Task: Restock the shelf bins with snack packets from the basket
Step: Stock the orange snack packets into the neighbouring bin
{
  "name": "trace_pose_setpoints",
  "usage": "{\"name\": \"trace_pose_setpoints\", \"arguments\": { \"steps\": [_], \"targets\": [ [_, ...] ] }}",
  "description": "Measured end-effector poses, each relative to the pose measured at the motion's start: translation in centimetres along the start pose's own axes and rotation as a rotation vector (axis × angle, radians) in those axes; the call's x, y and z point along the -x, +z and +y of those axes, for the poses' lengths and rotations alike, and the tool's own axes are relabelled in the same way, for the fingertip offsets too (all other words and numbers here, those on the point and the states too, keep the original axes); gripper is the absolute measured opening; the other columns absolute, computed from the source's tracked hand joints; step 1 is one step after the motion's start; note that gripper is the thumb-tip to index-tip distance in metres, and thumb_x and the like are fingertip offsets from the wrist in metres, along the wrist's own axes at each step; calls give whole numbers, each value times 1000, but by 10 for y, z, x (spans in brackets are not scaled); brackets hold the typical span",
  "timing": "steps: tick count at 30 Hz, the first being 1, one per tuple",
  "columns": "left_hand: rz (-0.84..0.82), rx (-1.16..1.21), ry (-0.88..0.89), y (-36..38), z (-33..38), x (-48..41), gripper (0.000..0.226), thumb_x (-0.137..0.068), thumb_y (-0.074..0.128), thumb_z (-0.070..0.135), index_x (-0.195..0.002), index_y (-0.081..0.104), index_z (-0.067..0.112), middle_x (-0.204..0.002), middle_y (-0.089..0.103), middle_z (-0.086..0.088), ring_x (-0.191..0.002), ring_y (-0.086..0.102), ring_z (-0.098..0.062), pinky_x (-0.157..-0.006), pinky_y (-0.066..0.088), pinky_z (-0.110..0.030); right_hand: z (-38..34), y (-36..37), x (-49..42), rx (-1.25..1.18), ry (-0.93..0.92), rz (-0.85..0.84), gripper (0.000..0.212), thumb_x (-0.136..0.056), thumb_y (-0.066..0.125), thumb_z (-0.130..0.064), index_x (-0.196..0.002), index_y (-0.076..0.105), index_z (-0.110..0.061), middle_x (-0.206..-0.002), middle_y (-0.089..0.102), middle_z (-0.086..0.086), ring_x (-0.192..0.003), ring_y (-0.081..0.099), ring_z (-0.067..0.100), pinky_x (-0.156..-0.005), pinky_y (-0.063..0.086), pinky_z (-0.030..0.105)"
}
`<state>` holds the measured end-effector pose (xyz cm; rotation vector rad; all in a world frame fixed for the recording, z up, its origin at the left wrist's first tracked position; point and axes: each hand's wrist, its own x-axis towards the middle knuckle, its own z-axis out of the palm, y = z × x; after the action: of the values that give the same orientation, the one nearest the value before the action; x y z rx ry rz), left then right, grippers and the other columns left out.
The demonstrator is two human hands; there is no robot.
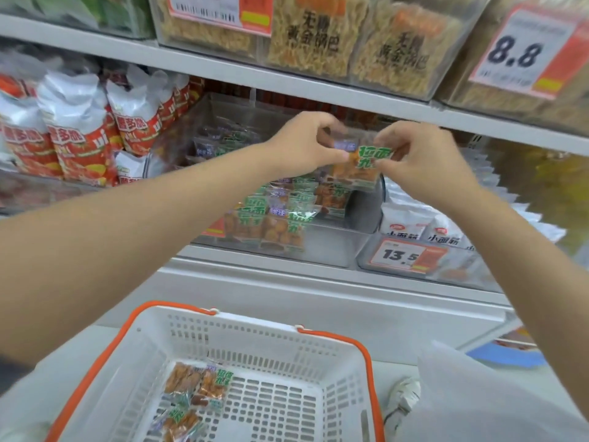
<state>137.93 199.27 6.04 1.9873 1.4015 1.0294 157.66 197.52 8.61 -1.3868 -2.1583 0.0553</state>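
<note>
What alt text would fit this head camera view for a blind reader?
The left hand and right hand pinch one snack packet above a clear shelf bin holding matching packets. Below, a white basket with orange handles holds a few spare packets.

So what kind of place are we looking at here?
Most likely a supermarket or snack shop: price tags on the shelves, clear bins full of snack packets, and a shopping basket below.

Both my arms reach forward, my left hand and right hand close together, each curled and pinching one snack packet.
</note>
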Motion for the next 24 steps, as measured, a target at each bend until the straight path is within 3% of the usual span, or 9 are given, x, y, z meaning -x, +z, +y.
{"name": "trace_pose_setpoints", "arguments": {
  "steps": [3,7,10,13,17,20,22,24],
  "targets": [
    [-42,-153,-94,7,-15,-22,44,-85,73,30,-122,63,9,-118,64,-8,-109,60,-22,-81,43,-24,3,19,-21,193,4,-105,27,-83,68,-14,-110,68,-12,-100,70,11,-94,63,29,-81,52,37],
    [-132,-318,-119,19,-34,-30,25,-85,72,29,-99,64,11,-92,60,-3,-91,58,-25,-65,36,-26,4,44,-36,375,2,-278,24,-83,63,-12,-106,66,-10,-94,67,16,-89,63,35,-71,52,37],
    [-144,-366,-127,26,-44,-32,36,-83,74,31,-112,63,12,-104,58,-1,-92,55,-20,-71,38,-26,3,54,-39,493,12,-353,5,-84,64,-10,-88,61,-8,-85,59,13,-87,57,34,-70,43,36],
    [-108,-280,-127,28,-50,-36,31,-83,76,23,-109,67,10,-103,65,-3,-89,59,-18,-71,42,-25,4,60,-41,601,16,-411,29,-85,62,-7,-66,42,-13,-70,40,6,-84,40,28,-83,38,40],
    [-93,-305,-113,30,-53,-36,27,-83,75,26,-106,72,10,-93,65,-1,-86,62,-17,-70,43,-24,2,65,-45,718,-22,-446,32,-83,61,-6,-62,39,-14,-67,38,5,-88,37,27,-91,32,42],
    [-167,-387,-104,28,-50,-36,24,-88,69,31,-98,75,9,-79,65,-5,-67,57,-18,-59,40,-24,4,70,-47,786,-52,-490,30,-82,63,-11,-61,42,-15,-66,42,5,-85,38,27,-99,29,46],
    [-232,-413,-109,25,-48,-36,30,-93,61,33,-91,74,6,-59,52,-5,-51,42,-18,-49,31,-25,5,74,-45,832,-72,-513,32,-84,65,-13,-61,42,-15,-64,43,4,-81,37,26,-100,28,47],
    [-246,-404,-111,24,-48,-35,32,-96,58,33,-92,74,6,-55,46,-4,-48,38,-17,-48,29,-26,7,76,-46,836,-78,-528,33,-84,65,-15,-61,42,-15,-64,43,3,-76,38,24,-100,28,47]
  ]
}}
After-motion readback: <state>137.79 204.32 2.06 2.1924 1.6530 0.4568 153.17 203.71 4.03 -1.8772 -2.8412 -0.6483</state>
